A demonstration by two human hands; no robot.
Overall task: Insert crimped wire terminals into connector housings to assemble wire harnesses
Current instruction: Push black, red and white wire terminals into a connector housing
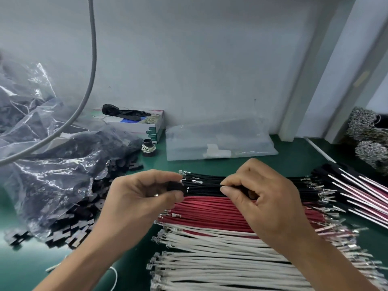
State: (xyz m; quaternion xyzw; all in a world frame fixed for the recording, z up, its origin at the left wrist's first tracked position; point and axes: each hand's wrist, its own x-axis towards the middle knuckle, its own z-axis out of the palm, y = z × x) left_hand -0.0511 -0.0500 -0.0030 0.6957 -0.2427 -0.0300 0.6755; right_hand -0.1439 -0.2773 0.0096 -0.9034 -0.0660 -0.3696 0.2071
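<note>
I see a green bench [294, 162] carrying black wires [205, 185], red wires [210, 213], white wires [210, 259], a connector bag [52, 175], a box [151, 127], and a flat pouch [220, 139].

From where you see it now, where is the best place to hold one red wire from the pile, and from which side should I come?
Take a red wire by its insulated middle, coming from above. The wires lie flat and side by side on the green mat, with only their tops exposed. The metal terminals at the ends are small and probably bend easily, so keep the grip off them.
</note>
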